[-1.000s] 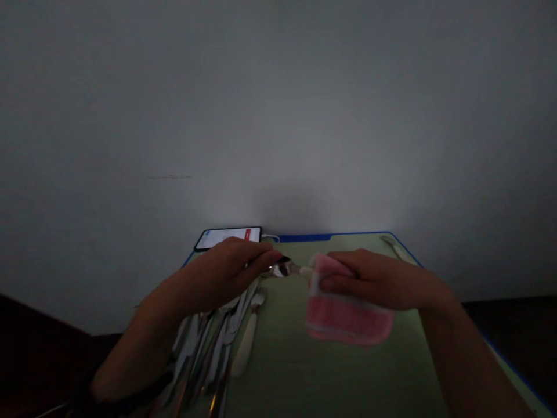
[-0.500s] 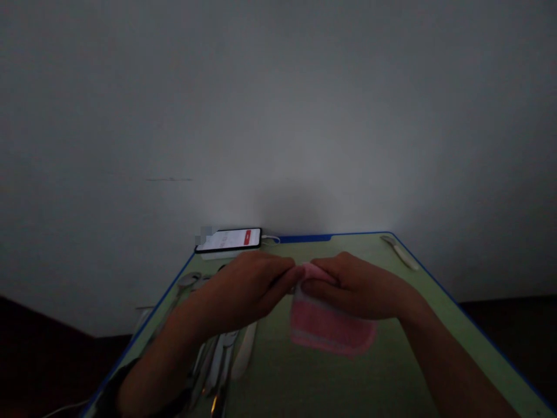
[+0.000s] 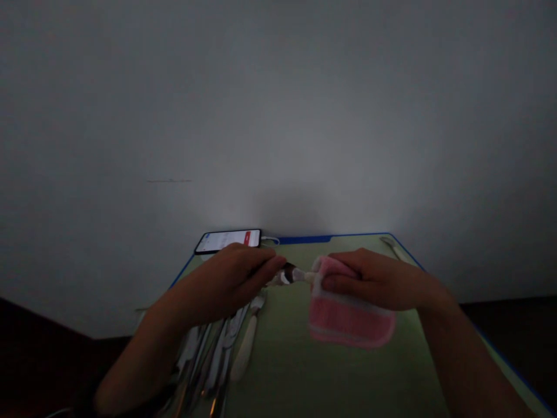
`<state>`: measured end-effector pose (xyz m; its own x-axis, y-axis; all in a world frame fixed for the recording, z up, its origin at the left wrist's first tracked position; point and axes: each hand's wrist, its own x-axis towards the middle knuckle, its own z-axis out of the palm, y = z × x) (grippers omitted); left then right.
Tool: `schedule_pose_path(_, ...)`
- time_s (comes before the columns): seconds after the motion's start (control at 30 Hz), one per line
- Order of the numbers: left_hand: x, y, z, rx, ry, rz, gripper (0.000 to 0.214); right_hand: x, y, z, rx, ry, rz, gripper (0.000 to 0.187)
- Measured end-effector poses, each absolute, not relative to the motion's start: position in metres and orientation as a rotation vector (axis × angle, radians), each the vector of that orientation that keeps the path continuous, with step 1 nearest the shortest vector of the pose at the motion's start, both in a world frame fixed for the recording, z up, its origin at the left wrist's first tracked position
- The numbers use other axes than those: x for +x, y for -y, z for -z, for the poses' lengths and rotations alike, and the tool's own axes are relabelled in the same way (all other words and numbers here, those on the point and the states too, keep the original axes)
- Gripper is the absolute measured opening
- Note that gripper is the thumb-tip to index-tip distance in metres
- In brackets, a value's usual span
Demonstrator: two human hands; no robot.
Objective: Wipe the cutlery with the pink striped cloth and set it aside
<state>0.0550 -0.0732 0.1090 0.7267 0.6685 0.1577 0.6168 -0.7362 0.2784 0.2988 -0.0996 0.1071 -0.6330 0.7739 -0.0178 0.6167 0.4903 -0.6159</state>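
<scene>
My left hand [image 3: 237, 281] is closed on the metal end of a piece of cutlery [image 3: 298, 274]. Its shiny neck and the start of a pale handle show between my hands; the head is hidden, so I cannot tell its exact kind. My right hand [image 3: 378, 280] grips a pink cloth [image 3: 350, 322] with whitish bands, folded around the handle end. The cloth's lower part hangs down above the table. Below my left hand lies a fork [image 3: 245, 345] with a pale handle, next to several other pieces of cutlery [image 3: 213, 360], partly covered by my left forearm.
A lit phone [image 3: 227, 238] with a white cable [image 3: 272, 240] rests at the back left of the green table [image 3: 317, 377], which has a blue edge. Another pale-handled utensil [image 3: 394, 248] lies at the back right corner. A plain wall [image 3: 278, 128] stands behind.
My hands have moved apart: the right one went rightward with the cloth, the left one slightly left. The cutlery's neck now shows between them.
</scene>
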Motion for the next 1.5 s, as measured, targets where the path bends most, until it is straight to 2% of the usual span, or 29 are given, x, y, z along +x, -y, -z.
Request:
schedule_pose_path(1.2, 0.059, 0.074, -0.109, 2.746, -1.022, -0.296, 0.038, 0.296, 0.098, -0.106, -1.197, 2.536, -0.894, 0.031)
schedule_pose_path(1.5, 0.080, 0.087, -0.105, 2.876, -0.969, -0.333, 0.037, 0.281, 0.100, -0.102, -1.099, 2.506, -0.767, 0.028)
